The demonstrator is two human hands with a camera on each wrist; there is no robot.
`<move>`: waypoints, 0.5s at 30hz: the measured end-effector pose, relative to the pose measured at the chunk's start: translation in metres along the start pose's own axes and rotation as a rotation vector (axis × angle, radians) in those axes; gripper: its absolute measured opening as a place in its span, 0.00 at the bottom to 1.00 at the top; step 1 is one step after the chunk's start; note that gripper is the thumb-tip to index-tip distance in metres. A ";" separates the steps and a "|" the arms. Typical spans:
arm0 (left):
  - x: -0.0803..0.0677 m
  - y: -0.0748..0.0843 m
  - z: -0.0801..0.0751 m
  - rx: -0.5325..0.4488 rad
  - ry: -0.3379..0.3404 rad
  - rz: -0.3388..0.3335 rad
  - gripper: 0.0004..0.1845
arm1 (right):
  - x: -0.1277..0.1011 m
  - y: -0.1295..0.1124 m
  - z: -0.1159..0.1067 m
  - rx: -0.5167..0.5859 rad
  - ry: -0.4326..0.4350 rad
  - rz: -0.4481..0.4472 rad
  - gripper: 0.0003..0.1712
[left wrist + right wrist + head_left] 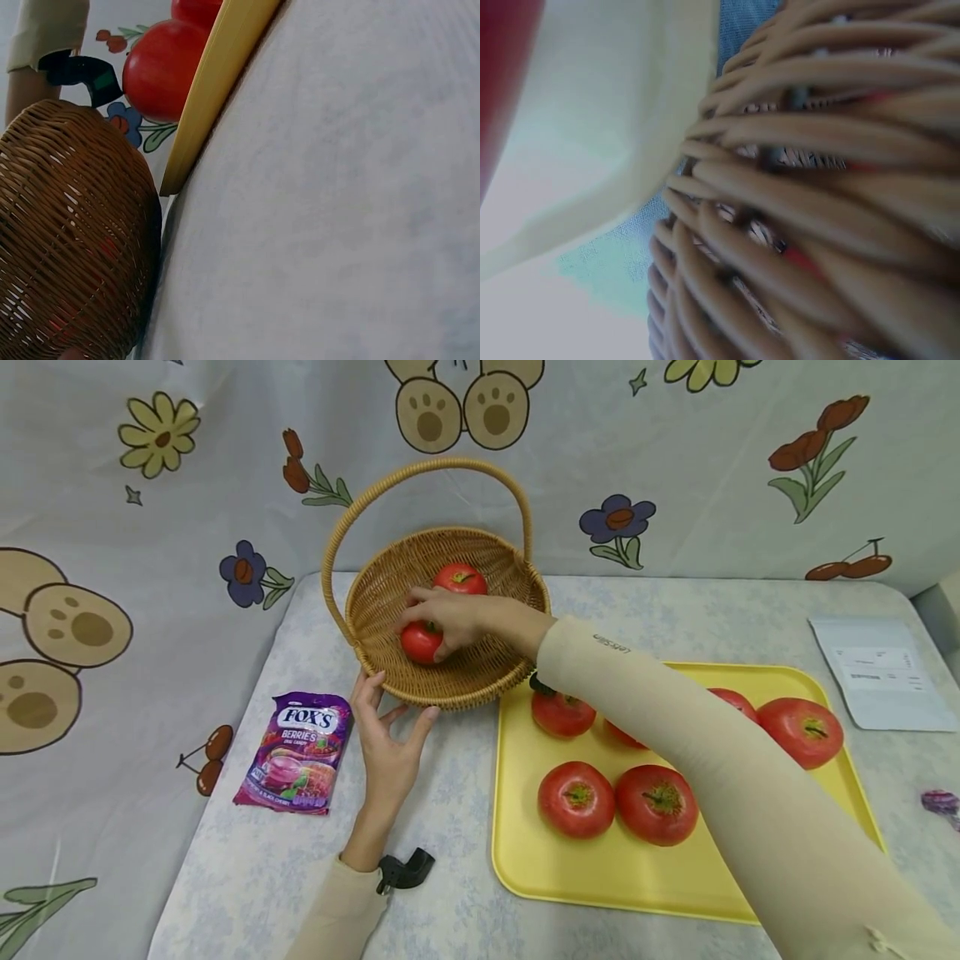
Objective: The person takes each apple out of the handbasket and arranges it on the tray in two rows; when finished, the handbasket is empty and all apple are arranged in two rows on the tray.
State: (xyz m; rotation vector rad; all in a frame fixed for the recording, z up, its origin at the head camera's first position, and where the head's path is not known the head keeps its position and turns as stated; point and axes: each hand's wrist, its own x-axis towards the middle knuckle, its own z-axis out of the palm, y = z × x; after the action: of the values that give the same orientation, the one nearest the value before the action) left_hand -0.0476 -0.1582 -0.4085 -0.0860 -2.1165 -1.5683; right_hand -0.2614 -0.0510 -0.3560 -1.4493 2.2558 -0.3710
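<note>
In the head view a brown wicker basket [450, 692] with a tall arched handle stands at the back of the table. My right hand [455, 617] reaches inside it, fingers and thumb round a red apple [420, 644]. Another red apple [461, 578] lies just behind that hand in the basket. My left hand [390, 752] touches the basket's near left side, fingers and thumb spread along the rim. The left wrist view shows the basket's woven outer wall [75, 225] with a fingertip at the bottom edge. Close, blurred wicker [817, 180] fills much of the right wrist view.
A yellow tray [540, 868] with several red apples [576, 799] lies at the right, partly under my right forearm. Left of my left hand is a purple candy bag [295, 753]. A white packet [885, 672] lies at the far right. A patterned cloth hangs behind the table.
</note>
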 end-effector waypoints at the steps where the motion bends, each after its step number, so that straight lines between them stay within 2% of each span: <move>1: 0.000 0.001 0.000 -0.003 -0.002 0.002 0.39 | -0.001 -0.001 -0.001 0.003 0.000 0.002 0.39; 9: 0.001 0.003 0.001 -0.021 0.000 0.010 0.39 | -0.010 -0.008 -0.010 0.019 0.030 -0.010 0.37; 15: 0.000 0.004 0.000 -0.018 -0.002 0.012 0.39 | -0.024 -0.014 -0.020 0.063 0.094 -0.051 0.36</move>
State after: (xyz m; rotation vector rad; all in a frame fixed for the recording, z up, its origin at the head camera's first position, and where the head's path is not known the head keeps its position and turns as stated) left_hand -0.0466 -0.1570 -0.4052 -0.1060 -2.1000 -1.5813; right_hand -0.2511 -0.0352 -0.3274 -1.4886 2.2618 -0.5319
